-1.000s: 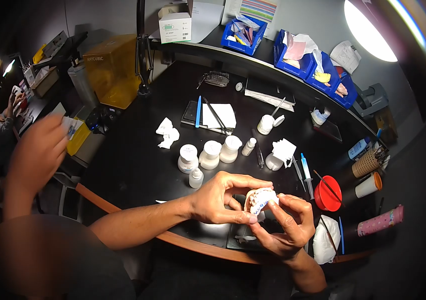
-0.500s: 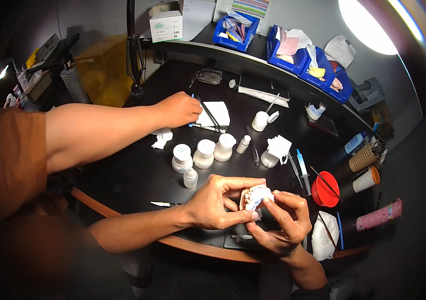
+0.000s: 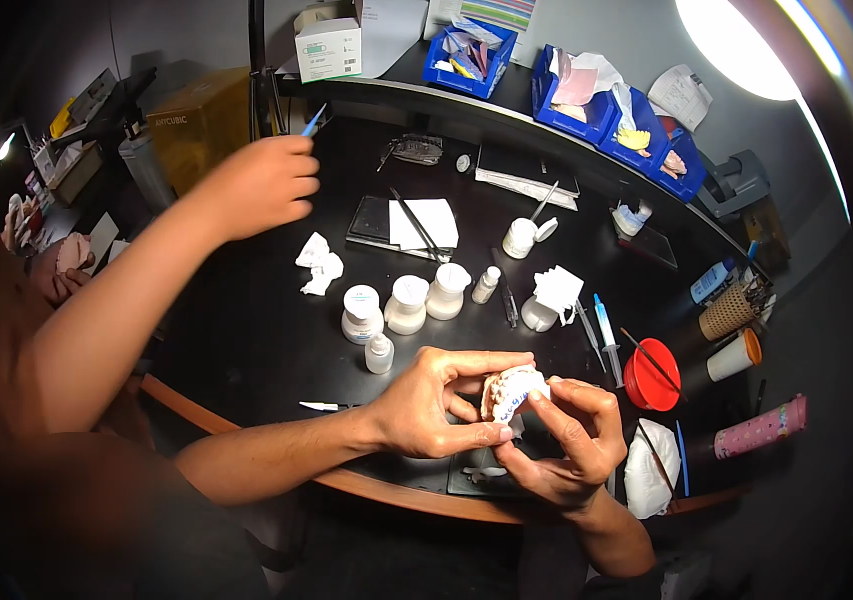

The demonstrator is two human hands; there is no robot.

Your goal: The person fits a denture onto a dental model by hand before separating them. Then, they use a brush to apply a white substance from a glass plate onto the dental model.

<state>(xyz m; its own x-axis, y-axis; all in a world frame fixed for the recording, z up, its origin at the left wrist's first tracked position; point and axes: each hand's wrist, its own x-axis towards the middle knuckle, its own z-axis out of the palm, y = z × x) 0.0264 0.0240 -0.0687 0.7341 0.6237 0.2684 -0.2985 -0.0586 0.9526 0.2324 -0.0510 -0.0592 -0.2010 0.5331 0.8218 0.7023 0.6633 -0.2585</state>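
A white plaster dental model (image 3: 513, 393) with blue handwriting on its side is held up over the front of the desk. My left hand (image 3: 437, 405) grips it from the left, thumb below and forefinger along the top. On the other side, the thumb and fingers of my right hand (image 3: 569, 440) pinch its right end. Part of the model is hidden by my fingers. Below it lies a glass slab (image 3: 467, 484). Close to my left wrist is a small knife (image 3: 325, 407), and beyond that hand stands a small dropper bottle (image 3: 380, 354).
Another person's hand (image 3: 265, 187) holds a thin blue tool (image 3: 315, 120) over the desk's left side. Several white jars (image 3: 407, 305) stand mid-desk. A red bowl (image 3: 659, 372), a syringe (image 3: 606, 327) and a cloth (image 3: 647, 470) lie right. Blue bins (image 3: 477, 85) line the shelf.
The other person's hand has lifted from beside the white pad and moved left and back with the blue tool. My hands and the dental model have hardly moved.
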